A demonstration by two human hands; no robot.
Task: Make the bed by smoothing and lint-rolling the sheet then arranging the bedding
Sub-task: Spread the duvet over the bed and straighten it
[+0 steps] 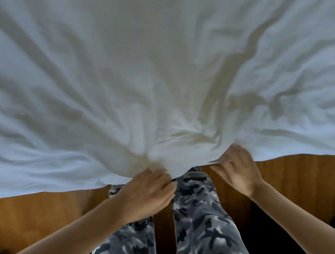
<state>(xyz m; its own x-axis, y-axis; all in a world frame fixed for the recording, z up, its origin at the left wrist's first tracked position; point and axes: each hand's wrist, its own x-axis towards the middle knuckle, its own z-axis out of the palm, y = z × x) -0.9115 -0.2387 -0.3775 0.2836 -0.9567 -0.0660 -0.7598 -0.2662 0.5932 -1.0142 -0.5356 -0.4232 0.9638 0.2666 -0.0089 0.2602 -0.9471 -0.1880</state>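
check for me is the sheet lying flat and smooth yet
No, the white sheet is full of creases and bunches up where the left hand grips its edge.

Camouflage trousers (200, 217) stand on a wooden floor (42, 213).

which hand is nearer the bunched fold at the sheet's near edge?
Left. The left hand grips the sheet right at the bunched fold; the right hand touches the sheet's edge off to the fold's right.

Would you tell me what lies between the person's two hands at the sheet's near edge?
In the head view, between left hand and right hand hangs the sheet hem, with camouflage trousers below.
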